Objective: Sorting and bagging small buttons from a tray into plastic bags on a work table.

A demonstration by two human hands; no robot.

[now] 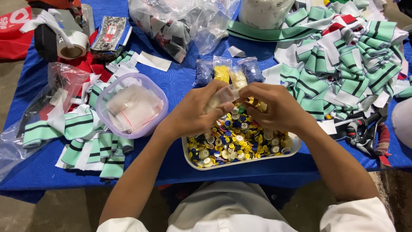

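White sleeves are framing the near edge, and beyond them the blue counter (180, 81) is carrying heaps of green striped fabric strips (339, 64) along its right edge. Sitting at the near edge is a white tray of mixed buttons (240, 141). Both hands are hovering over it: left hand (195, 112) and right hand (274, 107) are pinching a small clear plastic bag (224, 95) between curled fingers.
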